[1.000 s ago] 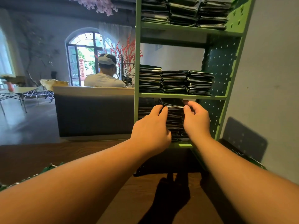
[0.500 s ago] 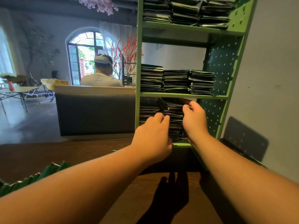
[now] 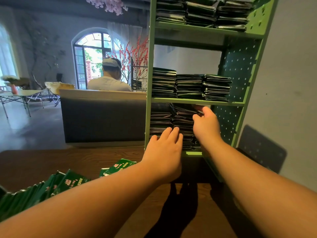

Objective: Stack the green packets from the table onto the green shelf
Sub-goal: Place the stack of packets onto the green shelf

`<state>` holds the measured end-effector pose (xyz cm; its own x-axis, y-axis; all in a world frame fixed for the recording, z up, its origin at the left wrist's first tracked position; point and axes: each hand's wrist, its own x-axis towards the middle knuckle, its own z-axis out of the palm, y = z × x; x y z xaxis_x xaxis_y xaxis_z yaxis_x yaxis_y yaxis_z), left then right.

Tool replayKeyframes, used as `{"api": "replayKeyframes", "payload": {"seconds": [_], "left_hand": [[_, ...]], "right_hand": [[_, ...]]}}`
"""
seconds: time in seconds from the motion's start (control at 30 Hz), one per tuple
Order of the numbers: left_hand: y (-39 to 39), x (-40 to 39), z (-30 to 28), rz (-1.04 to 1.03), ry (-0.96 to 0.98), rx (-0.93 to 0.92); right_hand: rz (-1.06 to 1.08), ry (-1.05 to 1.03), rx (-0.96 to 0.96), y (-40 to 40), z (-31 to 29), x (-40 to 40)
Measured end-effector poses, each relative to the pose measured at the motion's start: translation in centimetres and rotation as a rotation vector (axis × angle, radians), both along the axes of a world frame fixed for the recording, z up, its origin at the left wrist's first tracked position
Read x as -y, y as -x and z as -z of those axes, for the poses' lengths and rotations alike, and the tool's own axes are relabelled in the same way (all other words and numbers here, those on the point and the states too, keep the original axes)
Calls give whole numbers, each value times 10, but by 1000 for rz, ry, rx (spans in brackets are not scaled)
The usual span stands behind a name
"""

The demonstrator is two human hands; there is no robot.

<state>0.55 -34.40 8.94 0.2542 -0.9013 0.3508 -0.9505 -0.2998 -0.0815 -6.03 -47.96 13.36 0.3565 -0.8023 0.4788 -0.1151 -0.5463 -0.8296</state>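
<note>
the right hand [image 3: 206,125] reaches into the lowest bay of the green shelf [image 3: 197,101], fingers curled on the top of a packet stack [image 3: 182,121]. the left hand [image 3: 163,148], fingers relaxed, touches the stack lower down. behind it, loose green packets [image 3: 118,166] lie on the tabletop [image 3: 51,160].

A single wide-angle head-worn view looks forward and slightly down along both forearms, close to the green shelf [image 3: 197,101] that fills the upper right of the frame. The wooden table [image 3: 72,157] runs across the bottom, right under the camera. To the left the view opens deep into the room, as far as an arched window [image 3: 92,57].
</note>
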Motion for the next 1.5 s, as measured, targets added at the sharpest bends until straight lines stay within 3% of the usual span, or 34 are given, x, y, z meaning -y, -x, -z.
{"api": "replayKeyframes", "payload": {"seconds": [0.23, 0.6, 0.87, 1.0, 1.2, 1.37, 1.5], "left_hand": [[0, -6, -1, 3, 64, 106], [0, -11, -6, 24, 93, 118], [2, -17, -6, 11, 105, 110], [11, -18, -9, 24, 116, 77], [49, -4, -3, 99, 140, 53], [90, 18, 10, 158, 104, -29], [120, 43, 23, 199, 32, -80]], "right_hand": [[-14, 42, 23, 6, 1, 1], [-9, 2, 91, 0, 4, -1], [37, -6, 13, 10, 7, -5], [63, 144, 19, 46, 13, -9], [107, 381, -207, 124, 38, 14], [221, 331, -370, 189, 58, 44], [265, 210, -631, 231, 79, 67]]}}
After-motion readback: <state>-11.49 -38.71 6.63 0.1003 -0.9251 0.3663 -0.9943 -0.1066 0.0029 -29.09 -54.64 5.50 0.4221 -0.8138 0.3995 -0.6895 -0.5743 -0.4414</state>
